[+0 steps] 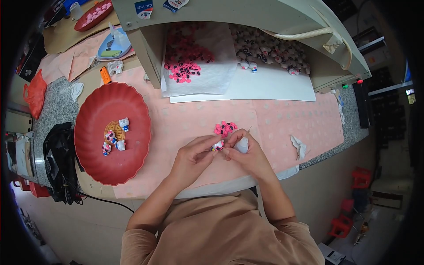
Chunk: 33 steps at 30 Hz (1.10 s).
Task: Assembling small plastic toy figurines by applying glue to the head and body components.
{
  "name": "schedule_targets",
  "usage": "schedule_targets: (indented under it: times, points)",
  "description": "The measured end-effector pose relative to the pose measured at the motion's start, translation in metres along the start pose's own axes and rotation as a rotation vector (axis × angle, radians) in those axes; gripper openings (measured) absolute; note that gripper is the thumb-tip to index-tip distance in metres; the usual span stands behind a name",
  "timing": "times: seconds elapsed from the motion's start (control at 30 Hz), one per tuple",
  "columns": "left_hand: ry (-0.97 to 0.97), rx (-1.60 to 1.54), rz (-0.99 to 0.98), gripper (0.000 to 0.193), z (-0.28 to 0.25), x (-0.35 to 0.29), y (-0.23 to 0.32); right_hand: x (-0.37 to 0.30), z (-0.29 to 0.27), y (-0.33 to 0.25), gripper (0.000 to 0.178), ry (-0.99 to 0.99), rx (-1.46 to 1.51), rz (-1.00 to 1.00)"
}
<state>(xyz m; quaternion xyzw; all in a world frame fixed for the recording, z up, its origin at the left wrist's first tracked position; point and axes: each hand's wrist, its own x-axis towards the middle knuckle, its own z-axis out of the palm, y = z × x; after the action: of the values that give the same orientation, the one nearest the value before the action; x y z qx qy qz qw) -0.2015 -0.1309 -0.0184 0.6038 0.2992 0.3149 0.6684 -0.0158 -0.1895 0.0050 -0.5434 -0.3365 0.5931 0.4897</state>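
Between the fingertips of my left hand (190,160) is a small white cat figurine (217,146) with pink and dark parts on its head. My right hand (254,159) is closed around a small, pale squeeze bottle (241,145); a thin tip sticks up beside the fingers. The right thumb and a fingertip reach to the figurine's side, and whether they touch it I cannot tell. Just beyond both hands lies a little heap of pink pieces with dark ovals (225,128). Several similar cat figurines (124,124) stand or lie in the red scalloped tray (95,99) at my left.
A grey cabinet (212,12) arches over the table's back. Under it, more pink pieces (183,72) lie on white paper, with many figurines (274,48) at the right. A crumpled tissue (299,146) lies at right, an orange tool (105,75) beyond the tray, a black bag (62,163) far left.
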Motion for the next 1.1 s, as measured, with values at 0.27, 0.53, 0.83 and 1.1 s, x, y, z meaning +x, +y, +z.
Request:
schedule_targets:
  times: [0.27, 0.53, 0.83, 1.1]
  points:
    - [-0.020, -0.235, -0.030, 0.031, 0.000, 0.003, -0.001, -0.001, 0.001, 0.003, 0.022, 0.020, -0.066, -0.114]
    - [-0.027, -0.261, -0.103, 0.027, 0.000, 0.006, 0.003, 0.003, 0.003, 0.009, 0.021, -0.007, -0.021, -0.139]
    - [-0.004, -0.325, -0.128, 0.025, -0.001, 0.000, 0.017, -0.002, 0.002, 0.016, 0.021, 0.023, 0.110, -0.048]
    - [0.713, 1.123, 0.128, 0.033, -0.087, -0.027, 0.082, -0.015, -0.050, 0.004, 0.028, 0.256, -0.170, -0.172]
